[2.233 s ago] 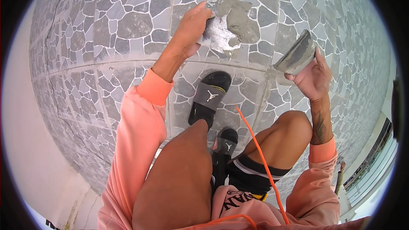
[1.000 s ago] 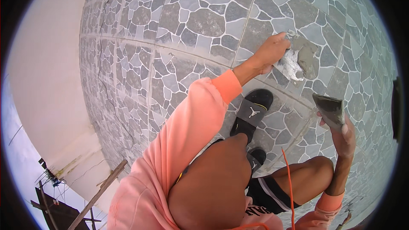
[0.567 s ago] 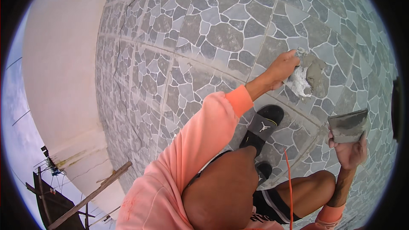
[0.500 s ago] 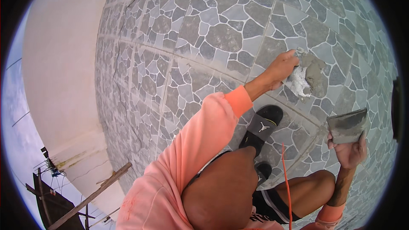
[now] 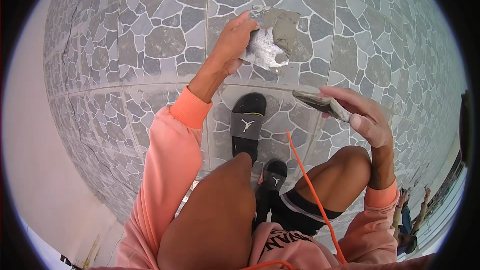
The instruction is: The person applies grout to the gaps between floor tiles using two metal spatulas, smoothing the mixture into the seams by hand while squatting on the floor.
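Observation:
At the upper middle, my left hand (image 5: 237, 40) is closed on the left edge of a shiny flat metal plate (image 5: 259, 50). A lump of wet grey mortar (image 5: 285, 31) lies on the plate's top face. To the right and nearer, my right hand (image 5: 366, 116) grips a thin flat rectangular pad (image 5: 322, 103), smeared grey, between thumb and fingers. The pad is tilted so that mostly its edge shows, and it is apart from the plate. What the pad is made of I cannot tell.
Stone-patterned grey tiles (image 5: 165, 40) with pale joints spread beneath me. My sandalled foot (image 5: 248, 122) stands below the plate. An orange cord (image 5: 312, 190) hangs between my knees. A plain pale wall (image 5: 25, 135) runs along the left. Another person (image 5: 407, 220) is at the far lower right.
The view has swung, so both hands appear farther left and higher. The pad has tipped from showing its broad face to nearly edge-on, and has come closer to the plate.

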A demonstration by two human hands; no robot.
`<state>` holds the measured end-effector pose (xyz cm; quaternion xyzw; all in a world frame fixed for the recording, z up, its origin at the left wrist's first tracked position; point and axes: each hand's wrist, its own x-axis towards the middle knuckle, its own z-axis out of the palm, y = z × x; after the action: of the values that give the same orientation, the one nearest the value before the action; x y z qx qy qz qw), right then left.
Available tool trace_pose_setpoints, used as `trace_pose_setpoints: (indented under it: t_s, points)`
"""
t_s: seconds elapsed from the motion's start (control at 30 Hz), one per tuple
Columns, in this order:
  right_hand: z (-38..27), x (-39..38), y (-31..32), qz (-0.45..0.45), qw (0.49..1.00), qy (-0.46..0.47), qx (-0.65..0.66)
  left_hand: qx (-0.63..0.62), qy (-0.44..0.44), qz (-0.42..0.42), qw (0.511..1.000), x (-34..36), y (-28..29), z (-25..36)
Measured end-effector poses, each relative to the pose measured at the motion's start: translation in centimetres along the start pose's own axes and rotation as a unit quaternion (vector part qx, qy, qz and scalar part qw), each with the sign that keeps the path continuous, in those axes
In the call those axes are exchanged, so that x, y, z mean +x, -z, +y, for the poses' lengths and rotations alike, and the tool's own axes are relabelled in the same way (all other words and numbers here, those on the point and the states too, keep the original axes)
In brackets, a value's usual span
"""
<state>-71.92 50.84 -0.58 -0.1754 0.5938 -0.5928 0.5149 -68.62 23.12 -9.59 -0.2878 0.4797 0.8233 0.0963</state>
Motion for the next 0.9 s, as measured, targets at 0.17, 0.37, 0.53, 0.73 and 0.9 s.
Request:
trace_pose_setpoints:
  t_s: [0.17, 0.37, 0.53, 0.73, 0.9]
  points:
    - [-0.6, 2.1, 0.2, 0.144, 0.880, 0.153, -0.425, 0.043, -0.011, -0.004, 0.999, 0.3, -0.9, 0.1]
    - [-0.3, 3.9, 0.7, 0.149, 0.783, 0.223, -0.562, 0.042, -0.004, -0.021, 0.999, -0.3, -2.4, 0.0]
    - [-0.4, 4.7, 0.1, 0.142, 0.752, 0.200, -0.611, 0.073, -0.019, -0.021, 0.997, 0.6, -1.5, -1.2]
    - [-0.8, 4.7, 1.3, 0.077, 0.744, 0.161, -0.644, 0.123, -0.040, -0.065, 0.990, 1.2, -0.6, -2.3]
    - [-0.7, 3.9, 5.7, 0.049, 0.874, 0.008, -0.483, 0.056, -0.020, 0.009, 0.998, 0.4, -1.7, -0.9]
